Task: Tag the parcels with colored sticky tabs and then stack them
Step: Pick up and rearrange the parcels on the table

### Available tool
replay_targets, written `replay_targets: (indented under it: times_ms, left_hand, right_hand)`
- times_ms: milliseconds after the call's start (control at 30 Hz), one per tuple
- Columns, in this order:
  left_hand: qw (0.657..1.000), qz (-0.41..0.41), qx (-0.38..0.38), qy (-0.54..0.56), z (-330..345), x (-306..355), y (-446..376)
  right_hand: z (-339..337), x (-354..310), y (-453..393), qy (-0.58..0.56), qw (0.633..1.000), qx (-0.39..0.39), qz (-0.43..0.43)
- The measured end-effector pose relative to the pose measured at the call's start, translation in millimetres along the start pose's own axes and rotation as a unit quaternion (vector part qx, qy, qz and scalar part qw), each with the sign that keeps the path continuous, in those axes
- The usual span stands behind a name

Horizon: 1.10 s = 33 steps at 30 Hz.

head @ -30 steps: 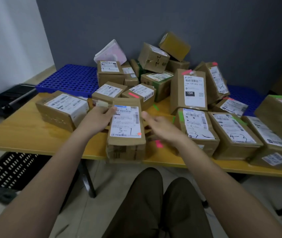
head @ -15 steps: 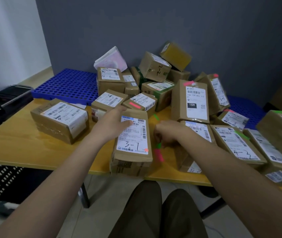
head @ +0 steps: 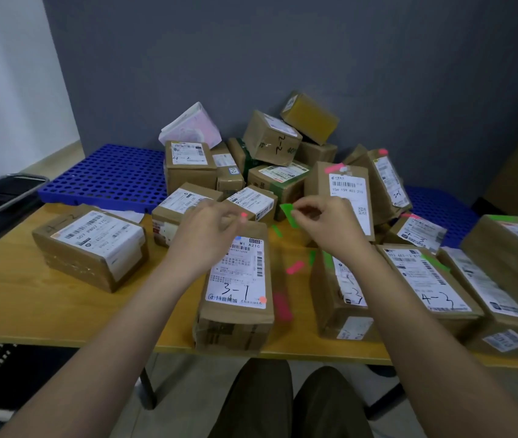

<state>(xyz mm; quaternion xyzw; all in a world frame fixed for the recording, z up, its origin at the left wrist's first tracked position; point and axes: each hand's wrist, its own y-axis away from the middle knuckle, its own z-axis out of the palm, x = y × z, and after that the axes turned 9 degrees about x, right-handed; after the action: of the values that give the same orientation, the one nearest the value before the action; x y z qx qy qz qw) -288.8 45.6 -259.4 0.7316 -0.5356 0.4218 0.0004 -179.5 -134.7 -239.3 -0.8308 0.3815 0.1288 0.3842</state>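
Right hand [head: 327, 224] pinching green tab [head: 290, 214] at fingertips, tab sticking out at 9 o'clock of hand, above 3-1 parcel [head: 237, 289]; left hand [head: 208, 232] hovering over parcel's far end, fingers loosely curled, blurred, grip unclear; yellow table [head: 30, 298] sitting against grey wall [head: 283, 58]; parcel heap [head: 276, 153] crowding 12 o'clock; blue grid panel [head: 106, 175] lying at 10 o'clock; loose pink tab [head: 295, 267] lying beside parcel at 3 o'clock

left grip [head: 210, 226]: raised, fingers curled, blurred, contents unclear | right grip [head: 327, 221]: raised, fingertips pinched together | both forearms bare, stretched forward, hands near each other
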Motion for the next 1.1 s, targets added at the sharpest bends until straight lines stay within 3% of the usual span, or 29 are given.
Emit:
replay_targets:
  times_ms: [67, 167, 267, 400, 567, 700, 833, 933, 1100]
  left_hand:
    - [0.991, -0.054, -0.048, 0.115, -1, 18, -5]
    - [0.911, -0.206, -0.167, 0.316, -1, 41, -10]
    - [0.852, -0.266, -0.183, 0.411, 3, 45, -13]
    - [0.845, -0.285, -0.153, 0.425, 4, 41, -17]
    - [0.873, -0.255, -0.1, 0.403, 3, 39, -24]
    - [0.894, -0.206, -0.102, 0.384, 4, 30, -28]
    - [0.893, -0.181, -0.146, 0.385, -1, 23, -33]
    - [0.89, -0.172, -0.165, 0.388, -3, 22, -36]
    - [0.895, -0.157, -0.146, 0.39, -2, 21, -39]
  right_hand:
    - [-6, -10, 8, -0.099, 0.993, 0.052, -0.024]
    - [-3, -15, 18, -0.088, 0.981, 0.097, -0.14]
    - [-1, -12, 21, -0.068, 0.968, 0.128, -0.206]
    - [1, -10, 19, -0.048, 0.958, 0.112, -0.258]
    - [5, -12, 11, 0.007, 0.948, 0.116, -0.296]
    - [2, -18, 1, -0.025, 0.967, 0.082, -0.24]
    - [-6, -29, -12, -0.152, 0.987, -0.038, -0.038]
    - [-11, -29, -23, -0.267, 0.952, -0.131, 0.073]
    - [-10, -28, -35, -0.342, 0.905, -0.215, 0.135]
